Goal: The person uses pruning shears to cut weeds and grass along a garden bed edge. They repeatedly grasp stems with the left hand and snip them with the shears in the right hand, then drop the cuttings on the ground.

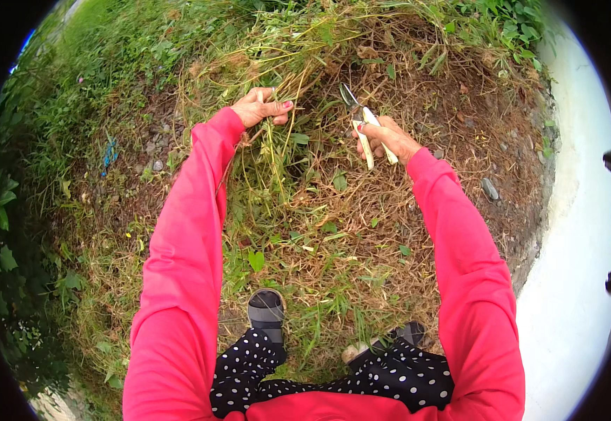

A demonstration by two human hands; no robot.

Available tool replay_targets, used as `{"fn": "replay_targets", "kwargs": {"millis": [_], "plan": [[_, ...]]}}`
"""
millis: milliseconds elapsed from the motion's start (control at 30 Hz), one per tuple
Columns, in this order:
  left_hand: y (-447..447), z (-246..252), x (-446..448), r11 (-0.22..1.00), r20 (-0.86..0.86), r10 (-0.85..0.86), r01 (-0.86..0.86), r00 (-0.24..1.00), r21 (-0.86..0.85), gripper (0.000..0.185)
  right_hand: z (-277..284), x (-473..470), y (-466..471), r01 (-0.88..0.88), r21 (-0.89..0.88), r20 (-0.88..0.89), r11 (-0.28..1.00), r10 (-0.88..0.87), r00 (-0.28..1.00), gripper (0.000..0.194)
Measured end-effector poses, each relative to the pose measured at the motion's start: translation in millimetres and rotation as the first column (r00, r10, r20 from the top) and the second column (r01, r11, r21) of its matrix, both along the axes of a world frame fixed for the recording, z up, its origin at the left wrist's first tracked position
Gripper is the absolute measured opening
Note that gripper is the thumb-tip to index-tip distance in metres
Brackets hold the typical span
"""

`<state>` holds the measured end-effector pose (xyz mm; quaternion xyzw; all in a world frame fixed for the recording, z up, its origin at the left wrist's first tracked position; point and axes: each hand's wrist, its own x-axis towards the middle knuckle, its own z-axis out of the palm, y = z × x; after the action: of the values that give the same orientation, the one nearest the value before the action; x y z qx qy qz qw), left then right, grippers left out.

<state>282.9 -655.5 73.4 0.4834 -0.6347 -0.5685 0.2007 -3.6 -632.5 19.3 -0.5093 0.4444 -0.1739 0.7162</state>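
My left hand [264, 107] is closed around several thin plant stems [297, 81], which spread up and away from it, with leafy parts hanging below. To its right, my right hand [387, 139] grips a pair of pruning shears [367, 117] by the pale handles. The blades of the shears point up and to the left, over dry stalks and bare soil, and do not touch the stems in my left hand. The handles are somewhat apart.
A white wall [574, 173] runs along the right side, with a grey stone [489, 188] near its foot. Cut dry grass [358, 226] covers the ground before my feet. A blue scrap [109, 156] lies at the left, near small stones. Green weeds [126, 58] grow at the upper left.
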Motion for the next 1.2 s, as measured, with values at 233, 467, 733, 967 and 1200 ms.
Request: {"fn": "replay_targets", "kwargs": {"millis": [233, 467, 733, 967, 1200], "plan": [[23.5, 4.7, -22.3, 0.982, 0.242, -0.006, 0.052, 0.970, -0.182, 0.032, 18.6, 6.3, -31.4, -0.042, 0.023, -0.029, 0.999, 0.043, 0.999, 0.041], [32.1, 0.6, -27.6, 0.967, 0.415, 0.000, 0.106, 0.910, -0.231, 0.055, 35.8, 42.3, -67.6, -0.009, -0.114, -0.130, 0.993, -0.006, 0.991, 0.032], [33.9, -8.4, 1.1, 0.994, 0.181, 0.004, 0.017, 0.984, -0.111, 0.026, 1.0, 10.2, -11.0, -0.064, 0.006, -0.078, 0.998, 0.065, 0.995, 0.030], [31.0, 4.9, -0.1, 0.991, 0.144, -0.094, 0.106, 0.985, -0.077, 0.019, 11.7, 27.8, -42.8, -0.108, 0.062, 0.041, 0.992, 0.106, 0.994, 0.042], [34.6, 7.6, 9.4, 0.991, 0.130, -0.098, 0.109, 0.987, -0.078, 0.019, 20.9, 69.7, -74.5, -0.071, -0.011, -0.083, 0.997, 0.069, 0.994, 0.032]]}}
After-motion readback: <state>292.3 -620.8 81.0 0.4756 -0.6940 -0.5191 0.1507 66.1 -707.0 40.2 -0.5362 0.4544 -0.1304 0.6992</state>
